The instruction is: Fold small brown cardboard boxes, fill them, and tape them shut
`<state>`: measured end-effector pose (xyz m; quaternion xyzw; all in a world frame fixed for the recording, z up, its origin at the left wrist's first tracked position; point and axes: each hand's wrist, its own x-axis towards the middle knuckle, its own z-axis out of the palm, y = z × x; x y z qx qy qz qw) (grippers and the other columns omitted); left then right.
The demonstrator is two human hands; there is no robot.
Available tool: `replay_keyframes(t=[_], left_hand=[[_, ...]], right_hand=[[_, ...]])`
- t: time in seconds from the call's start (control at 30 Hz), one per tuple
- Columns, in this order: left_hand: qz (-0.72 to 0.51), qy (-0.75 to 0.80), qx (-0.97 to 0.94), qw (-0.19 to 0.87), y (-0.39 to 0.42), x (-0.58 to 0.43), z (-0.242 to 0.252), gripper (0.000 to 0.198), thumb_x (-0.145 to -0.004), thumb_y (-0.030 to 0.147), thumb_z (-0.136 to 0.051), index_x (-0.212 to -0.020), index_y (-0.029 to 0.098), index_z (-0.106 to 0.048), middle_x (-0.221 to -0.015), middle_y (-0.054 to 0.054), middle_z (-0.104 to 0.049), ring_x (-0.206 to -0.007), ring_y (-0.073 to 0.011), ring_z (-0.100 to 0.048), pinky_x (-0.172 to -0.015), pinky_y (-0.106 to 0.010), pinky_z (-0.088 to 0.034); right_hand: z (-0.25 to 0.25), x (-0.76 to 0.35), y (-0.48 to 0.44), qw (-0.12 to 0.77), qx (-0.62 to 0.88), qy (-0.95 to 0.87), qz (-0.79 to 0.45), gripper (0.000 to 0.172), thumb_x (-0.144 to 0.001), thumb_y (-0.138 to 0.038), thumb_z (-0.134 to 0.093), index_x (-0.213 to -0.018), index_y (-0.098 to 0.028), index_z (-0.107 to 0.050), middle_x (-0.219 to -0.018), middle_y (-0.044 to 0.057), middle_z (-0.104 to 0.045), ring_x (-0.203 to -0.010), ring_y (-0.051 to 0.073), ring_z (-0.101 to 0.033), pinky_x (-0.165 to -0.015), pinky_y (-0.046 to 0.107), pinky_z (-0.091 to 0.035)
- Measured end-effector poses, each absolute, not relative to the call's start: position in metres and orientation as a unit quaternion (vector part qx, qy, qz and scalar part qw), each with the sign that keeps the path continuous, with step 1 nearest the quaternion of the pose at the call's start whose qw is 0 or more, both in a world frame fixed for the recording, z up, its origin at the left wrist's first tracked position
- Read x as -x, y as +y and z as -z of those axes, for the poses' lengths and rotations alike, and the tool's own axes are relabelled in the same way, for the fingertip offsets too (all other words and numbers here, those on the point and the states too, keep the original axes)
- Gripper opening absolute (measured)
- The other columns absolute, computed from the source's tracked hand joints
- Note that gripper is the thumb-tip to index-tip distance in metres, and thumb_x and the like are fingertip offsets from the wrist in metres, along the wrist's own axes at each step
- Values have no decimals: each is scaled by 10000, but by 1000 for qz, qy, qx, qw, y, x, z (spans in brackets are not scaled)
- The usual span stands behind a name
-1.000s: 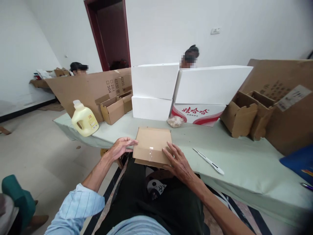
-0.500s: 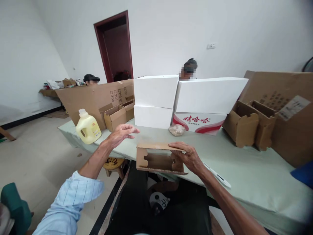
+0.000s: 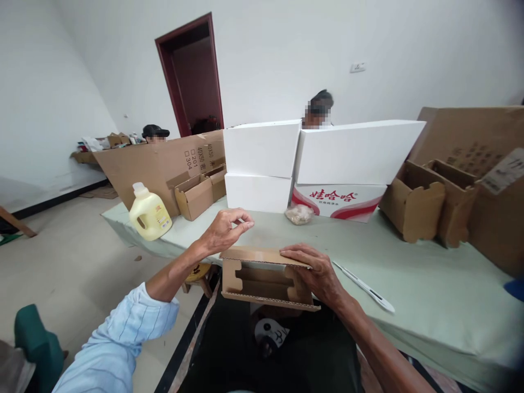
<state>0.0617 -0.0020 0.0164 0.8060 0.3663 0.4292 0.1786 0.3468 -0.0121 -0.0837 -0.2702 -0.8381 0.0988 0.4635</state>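
Observation:
A small brown cardboard box (image 3: 262, 278) is tipped up on its side at the near edge of the table (image 3: 409, 262), its open cut-out side facing me. My right hand (image 3: 317, 270) grips its right end, fingers laid over the top panel. My left hand (image 3: 227, 229) hovers just above the box's top left corner, fingers curled together with thumb against fingertips, and nothing visible in them. A strip of clear tape shows along the top edge of the box.
A white utility knife (image 3: 364, 285) lies right of the box. Yellow detergent jug (image 3: 149, 214) stands at the left. White boxes (image 3: 262, 158), a red-and-white carton (image 3: 339, 199), a small bag (image 3: 299, 214) and folded brown boxes (image 3: 426, 210) line the back. Two people sit behind.
The box lay flat under both hands a second ago; my right hand has stood it on its side. My left hand lifted off, rose, then came back toward the box's top corner.

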Motion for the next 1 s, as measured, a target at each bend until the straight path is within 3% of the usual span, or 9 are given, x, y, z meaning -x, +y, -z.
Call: replay_keyframes(t=[0.27,0.73,0.93,1.0], left_hand=[[-370,312,-866,124,-25,-72,9,222,-1023,286,-555,-916,201,-730,-966,-122,-757,-945,-245,-709,-898,-372,-540],[-314,283,-887,185,-57,-68,13,213,-994,158,-548,-922,193,-746,-956,-91,-762,-898,-208,-725,-832,-319,-551],[-272,286,-896,204,-61,-61,7,77,-918,194,-692,-954,202,-760,-1061,-97,-775,-982,-237,-733,-889,-339,-561],[-254,282,-903,199,-61,-59,5,139,-881,240,-769,-1014,198,-766,-1121,-109,-772,-1011,-253,-733,-907,-349,-568]], right_hand=[[90,-345,-18,460,259,-844,-100,320,-1075,-341,-503,-1196,-266,-789,-1111,114,-781,-992,249,-740,-880,396,-615],[95,-342,-23,466,261,-841,-85,279,-1055,-281,-531,-1182,-268,-779,-1099,94,-785,-975,246,-736,-859,400,-601],[95,-341,-22,477,251,-839,-78,284,-1046,-260,-535,-1193,-275,-777,-1095,89,-783,-972,240,-735,-857,392,-602],[95,-339,-23,477,250,-839,-78,292,-1045,-253,-527,-1191,-274,-780,-1089,88,-782,-969,238,-734,-857,386,-604]])
